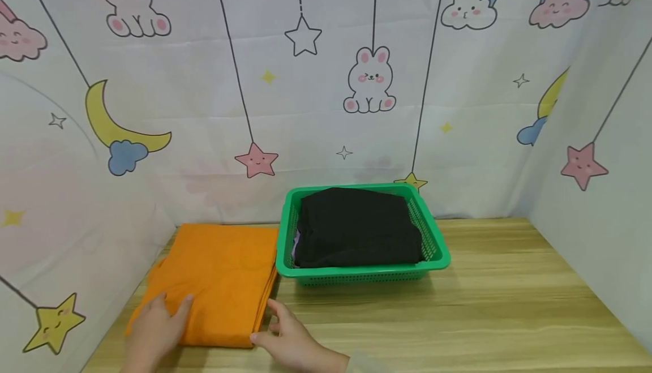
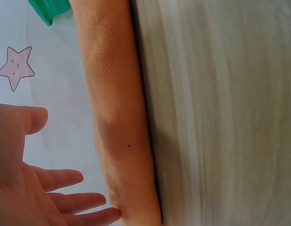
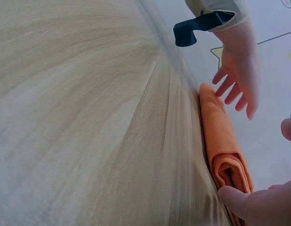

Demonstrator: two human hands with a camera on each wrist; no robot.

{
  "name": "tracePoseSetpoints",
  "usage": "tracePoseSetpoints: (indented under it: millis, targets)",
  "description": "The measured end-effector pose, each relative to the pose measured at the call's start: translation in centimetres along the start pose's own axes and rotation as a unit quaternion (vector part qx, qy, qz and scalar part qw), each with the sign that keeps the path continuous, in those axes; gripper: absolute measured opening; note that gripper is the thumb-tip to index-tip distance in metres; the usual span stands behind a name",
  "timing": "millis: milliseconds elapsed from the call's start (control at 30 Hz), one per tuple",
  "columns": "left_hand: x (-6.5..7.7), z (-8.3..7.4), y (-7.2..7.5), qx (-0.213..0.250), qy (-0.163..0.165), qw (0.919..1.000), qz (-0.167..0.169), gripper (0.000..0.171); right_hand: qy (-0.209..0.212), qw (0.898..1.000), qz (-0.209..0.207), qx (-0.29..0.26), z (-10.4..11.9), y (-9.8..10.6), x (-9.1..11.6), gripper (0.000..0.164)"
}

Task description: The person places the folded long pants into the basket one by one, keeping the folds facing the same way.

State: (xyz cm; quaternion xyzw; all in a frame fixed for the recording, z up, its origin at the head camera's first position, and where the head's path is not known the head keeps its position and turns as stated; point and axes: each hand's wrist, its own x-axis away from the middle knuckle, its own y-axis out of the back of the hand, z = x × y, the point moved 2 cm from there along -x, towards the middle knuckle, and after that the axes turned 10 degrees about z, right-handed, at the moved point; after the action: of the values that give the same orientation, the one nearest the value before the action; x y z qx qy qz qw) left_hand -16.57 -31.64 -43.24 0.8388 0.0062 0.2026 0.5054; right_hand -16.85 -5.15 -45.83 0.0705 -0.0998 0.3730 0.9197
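Note:
A folded orange cloth (image 1: 219,282) lies flat on the left of the table; its layered, rolled-looking side edge (image 3: 230,172) faces my right hand. My left hand (image 1: 157,325) is over the cloth's near left part, fingers spread and fairly straight. In the left wrist view the fingertips of that hand (image 2: 56,193) come close to the cloth's thick front fold. My right hand (image 1: 295,339) is beside the near right corner, thumb and index apart. The right wrist view has the thumb (image 3: 235,200) against the layered edge, with no grip around it.
A green plastic basket (image 1: 361,274) stands right of the cloth, against its far right side. Folded black fabric (image 1: 356,228) fills it, and a bit of purple (image 1: 296,243) shows at the left. Printed white curtains (image 1: 316,112) enclose the wooden table (image 1: 499,299) at back and sides.

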Motion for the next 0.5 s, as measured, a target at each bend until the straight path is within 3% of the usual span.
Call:
tracePoseSetpoints:
  millis: [500]
  targets:
    - [-0.15, 0.42, 0.02, -0.009, 0.011, 0.9999, 0.0, 0.105, -0.003, 1.0, -0.011, -0.005, -0.14, -0.1, -0.15, 0.07]
